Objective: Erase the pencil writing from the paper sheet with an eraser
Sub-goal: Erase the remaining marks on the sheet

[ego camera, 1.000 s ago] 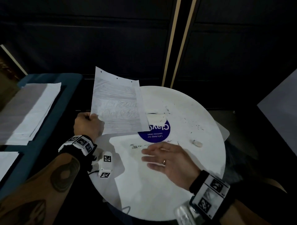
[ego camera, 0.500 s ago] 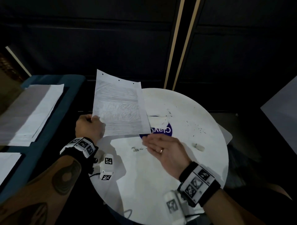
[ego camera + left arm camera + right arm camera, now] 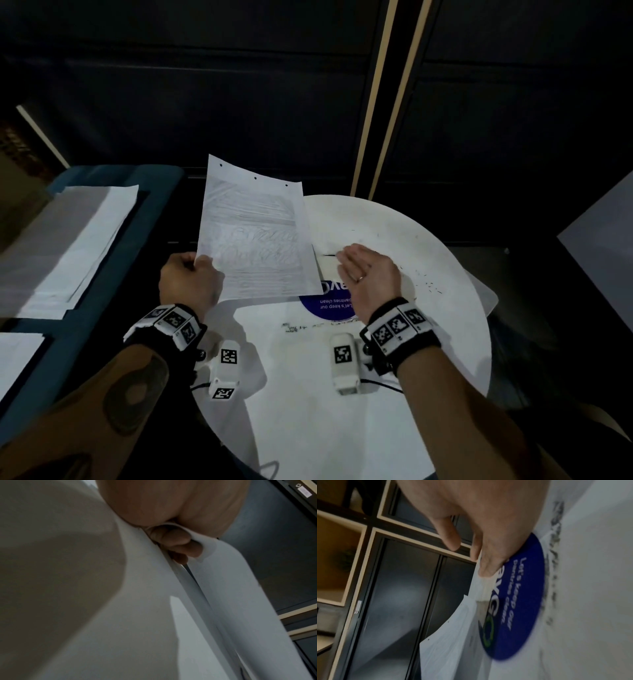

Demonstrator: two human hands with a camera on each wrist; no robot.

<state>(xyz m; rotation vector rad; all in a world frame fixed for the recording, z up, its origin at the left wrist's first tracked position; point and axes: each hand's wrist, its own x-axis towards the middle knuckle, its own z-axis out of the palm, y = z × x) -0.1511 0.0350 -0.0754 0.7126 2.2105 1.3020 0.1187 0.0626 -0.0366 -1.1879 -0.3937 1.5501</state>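
Note:
The paper sheet (image 3: 253, 240), covered in faint pencil writing, is lifted and tilted over the left side of the round white table (image 3: 342, 428). My left hand (image 3: 190, 277) pinches its near left corner; in the left wrist view the curled fingers (image 3: 173, 543) press the paper (image 3: 240, 588). My right hand (image 3: 366, 274) is open, fingers straight and together, its edge down on the table just right of the sheet. The right wrist view shows its fingers (image 3: 450, 534) above the sheet (image 3: 447, 642). No eraser is visible in any view.
A blue round sticker (image 3: 329, 306) lies mid-table with a beige patch (image 3: 327, 265) above it. Dark eraser crumbs (image 3: 298, 327) lie near the sticker, and more (image 3: 428, 284) lie at the right. A stack of papers (image 3: 68, 240) rests on the blue seat at the left.
My right hand moved from the near middle of the table away from me, up to the sheet's right edge. The left hand kept holding the lifted sheet.

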